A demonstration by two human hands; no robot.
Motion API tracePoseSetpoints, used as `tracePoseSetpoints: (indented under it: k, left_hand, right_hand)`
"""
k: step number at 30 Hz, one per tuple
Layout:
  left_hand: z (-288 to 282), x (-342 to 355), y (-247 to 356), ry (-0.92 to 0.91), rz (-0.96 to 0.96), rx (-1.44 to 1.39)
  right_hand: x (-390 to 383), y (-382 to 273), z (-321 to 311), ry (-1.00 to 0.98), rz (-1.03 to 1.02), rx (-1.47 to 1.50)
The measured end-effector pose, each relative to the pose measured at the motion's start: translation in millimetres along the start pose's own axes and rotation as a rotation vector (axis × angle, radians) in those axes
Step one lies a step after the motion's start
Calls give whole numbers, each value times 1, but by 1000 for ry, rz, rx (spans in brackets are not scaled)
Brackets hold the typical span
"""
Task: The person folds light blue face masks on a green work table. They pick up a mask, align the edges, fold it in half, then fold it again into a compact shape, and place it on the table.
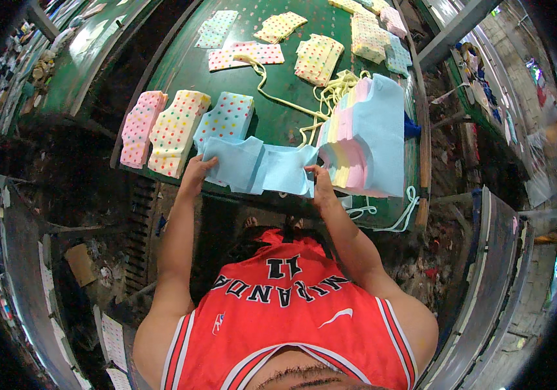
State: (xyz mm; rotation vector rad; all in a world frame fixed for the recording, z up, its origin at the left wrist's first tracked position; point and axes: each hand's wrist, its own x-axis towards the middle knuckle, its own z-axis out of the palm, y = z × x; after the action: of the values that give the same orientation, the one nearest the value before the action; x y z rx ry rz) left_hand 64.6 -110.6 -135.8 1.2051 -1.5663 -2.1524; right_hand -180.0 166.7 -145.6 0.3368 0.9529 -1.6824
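My left hand (196, 170) grips the left end of a light blue cut fabric piece (262, 168), and my right hand (320, 184) grips its right end. The piece hangs spread over the near edge of a green table (285, 120). Just right of my right hand stands a tall stack of cut fabric (369, 140) in blue, pink and yellow layers. Behind my left hand sits a blue polka-dot stack (226, 118).
Yellow (177, 130) and pink (140, 127) polka-dot stacks lie at the table's left. More dotted pieces (317, 57) and a pale yellow cord (278, 97) lie farther back. A wooden rail (421, 130) borders the right side. Scraps litter the floor at the right (421, 266).
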Motion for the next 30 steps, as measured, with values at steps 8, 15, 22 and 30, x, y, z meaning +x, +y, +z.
tracePoseSetpoints:
  k: [8,15,22,30]
  left_hand:
    - [-9,2,-2,-53,-30,-40]
    - [-12,3,-5,-113,-12,-99]
    - [-12,10,-8,-84,-14,-85]
    - [-15,11,-18,-103,52,-118]
  right_hand:
    - [3,19,2,79,-315,-418]
    - [16,23,-8,138,-442,-502]
    - [-22,12,59,92,-512,-644]
    - [-21,37,145,-355,-449,-176]
